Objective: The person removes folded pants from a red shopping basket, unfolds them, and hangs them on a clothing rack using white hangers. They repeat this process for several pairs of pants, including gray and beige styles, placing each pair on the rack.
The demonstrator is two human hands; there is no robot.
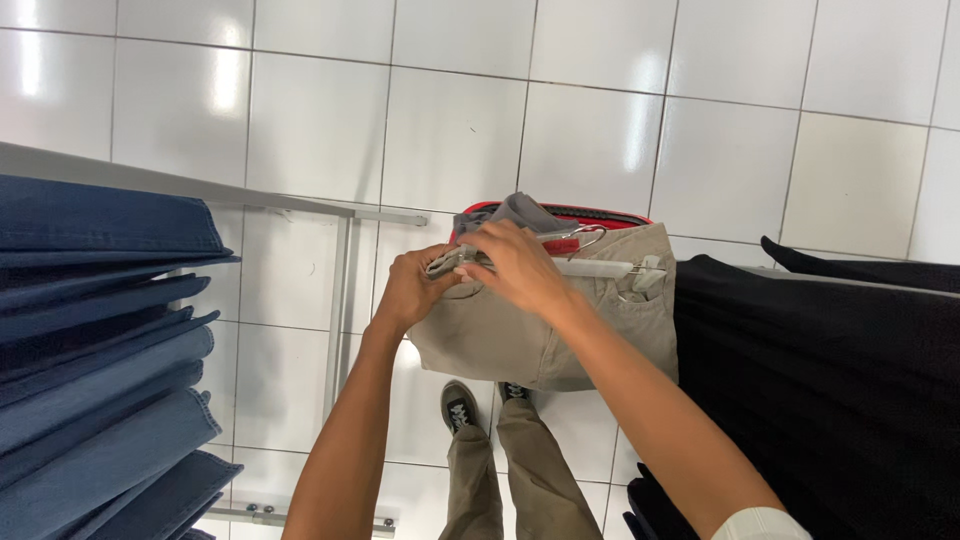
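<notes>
- Looking down, I see a white tiled floor (450, 130) filling most of the head view.
- On my left hangs a row of blue jeans (95, 340) from a grey metal rail (300, 205); on my right hangs a block of black garments (820, 380).
- Between them, at the middle, I hold a pair of beige trousers (520, 330) clipped on a clear plastic hanger (600, 268), with a red hanger (570, 213) and a grey cloth (515, 210) just behind it.
- My own legs in olive trousers and dark shoes (460, 405) stand on the floor below the beige pair.
- My right hand (520, 265) lies curled over the waistband, fingers closed on the top edge beside the hanger's metal hook (585, 236).
- My left hand (410, 290) grips the waistband's left end, fingers closed around the cloth, touching the right hand's fingertips.
</notes>
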